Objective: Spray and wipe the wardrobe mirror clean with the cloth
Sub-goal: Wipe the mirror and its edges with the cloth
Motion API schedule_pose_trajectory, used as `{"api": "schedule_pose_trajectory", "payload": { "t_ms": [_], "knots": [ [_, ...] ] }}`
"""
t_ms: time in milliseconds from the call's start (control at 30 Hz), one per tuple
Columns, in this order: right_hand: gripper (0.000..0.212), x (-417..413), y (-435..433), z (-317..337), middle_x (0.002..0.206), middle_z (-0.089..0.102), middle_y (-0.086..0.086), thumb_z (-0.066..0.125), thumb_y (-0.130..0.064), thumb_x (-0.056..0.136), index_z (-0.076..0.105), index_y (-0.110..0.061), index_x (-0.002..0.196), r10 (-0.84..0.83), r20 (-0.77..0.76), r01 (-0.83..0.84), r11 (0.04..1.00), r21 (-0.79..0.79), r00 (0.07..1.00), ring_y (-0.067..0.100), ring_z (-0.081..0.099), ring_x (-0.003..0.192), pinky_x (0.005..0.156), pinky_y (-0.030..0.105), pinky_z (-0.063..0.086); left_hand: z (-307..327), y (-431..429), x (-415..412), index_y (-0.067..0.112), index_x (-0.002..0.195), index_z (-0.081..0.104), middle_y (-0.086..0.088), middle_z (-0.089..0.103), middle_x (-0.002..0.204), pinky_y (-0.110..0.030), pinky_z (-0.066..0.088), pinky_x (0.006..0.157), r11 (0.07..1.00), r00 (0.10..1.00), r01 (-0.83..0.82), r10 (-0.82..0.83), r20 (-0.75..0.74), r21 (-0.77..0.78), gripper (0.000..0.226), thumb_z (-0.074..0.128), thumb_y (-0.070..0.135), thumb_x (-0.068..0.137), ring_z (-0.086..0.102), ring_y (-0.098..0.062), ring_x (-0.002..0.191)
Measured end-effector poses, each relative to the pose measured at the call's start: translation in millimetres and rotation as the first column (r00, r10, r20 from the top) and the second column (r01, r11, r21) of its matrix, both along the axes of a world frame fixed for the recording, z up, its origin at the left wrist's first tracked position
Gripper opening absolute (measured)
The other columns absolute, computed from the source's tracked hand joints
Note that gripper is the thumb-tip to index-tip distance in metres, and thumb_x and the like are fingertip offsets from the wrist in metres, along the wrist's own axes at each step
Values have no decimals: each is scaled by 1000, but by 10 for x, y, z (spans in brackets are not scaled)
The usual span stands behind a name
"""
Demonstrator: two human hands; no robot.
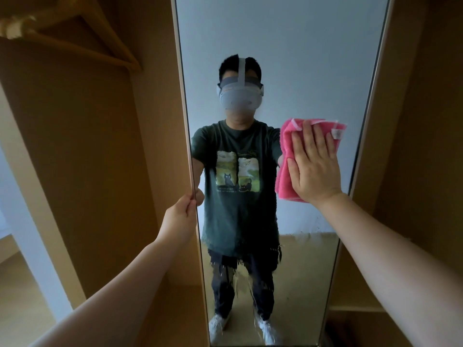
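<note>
Head view showed the tall wardrobe mirror point(300, 58) straight ahead, set between wooden wardrobe walls point(413, 121). The right hand point(315, 169) lay flat on the folded pink cloth point(285, 179). Its grip was spread, fingers straight and close together, pressing the cloth against the glass near the mirror's right edge, about mid-height. The left hand point(181, 216) was at the mirror's left edge, lower down, its grip pinching that edge with the thumb on the near side. Wet streaks and droplets point(250, 279) marked the lower part of the glass. A wooden hanger point(105, 41) hung in the open compartment at upper left.
</note>
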State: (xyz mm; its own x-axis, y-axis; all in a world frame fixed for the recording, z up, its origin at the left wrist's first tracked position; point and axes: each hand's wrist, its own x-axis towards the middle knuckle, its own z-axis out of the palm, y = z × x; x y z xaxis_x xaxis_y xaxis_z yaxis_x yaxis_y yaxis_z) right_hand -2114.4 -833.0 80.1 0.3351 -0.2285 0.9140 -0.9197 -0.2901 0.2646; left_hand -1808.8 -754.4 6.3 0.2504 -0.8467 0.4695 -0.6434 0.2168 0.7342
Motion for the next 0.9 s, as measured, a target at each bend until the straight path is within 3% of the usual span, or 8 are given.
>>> {"api": "schedule_pose_trajectory", "payload": {
  "t_ms": [567, 733, 900],
  "knots": [
    [61, -396, 143, -1492, 162, -6, 12, 15, -41, 104, 1, -13, 156, -55, 43, 41, 962, 270, 998, 37, 8, 148, 121, 52, 5, -14, -22, 20, 30, 105, 54, 2, 63, 80, -38, 54, 63, 1000, 1000, -4, 4, 3, -4, 16, 39, 26, 101, 62, -18, 71],
    [61, -442, 139, -1555, 162, -7, 10, 14, -43, 104, 1, -13, 156, -65, 33, 52, 954, 296, 997, 36, 6, 149, 121, 51, 3, -16, -32, 25, 26, 118, 55, 7, 63, 87, -36, 56, 68, 1000, 1000, 1, -1, -2, 3, 24, 39, 27, 101, 62, -14, 77],
    [60, -484, 128, -1478, 163, -8, 9, 14, -43, 105, 1, -13, 156, -61, 12, 55, 952, 301, 998, 34, 4, 149, 121, 51, 5, -26, -29, 17, 30, 111, 54, 4, 63, 84, -33, 53, 63, 1000, 1000, 7, -7, -7, -9, 19, 38, 27, 101, 62, -15, 74]
  ]
}}
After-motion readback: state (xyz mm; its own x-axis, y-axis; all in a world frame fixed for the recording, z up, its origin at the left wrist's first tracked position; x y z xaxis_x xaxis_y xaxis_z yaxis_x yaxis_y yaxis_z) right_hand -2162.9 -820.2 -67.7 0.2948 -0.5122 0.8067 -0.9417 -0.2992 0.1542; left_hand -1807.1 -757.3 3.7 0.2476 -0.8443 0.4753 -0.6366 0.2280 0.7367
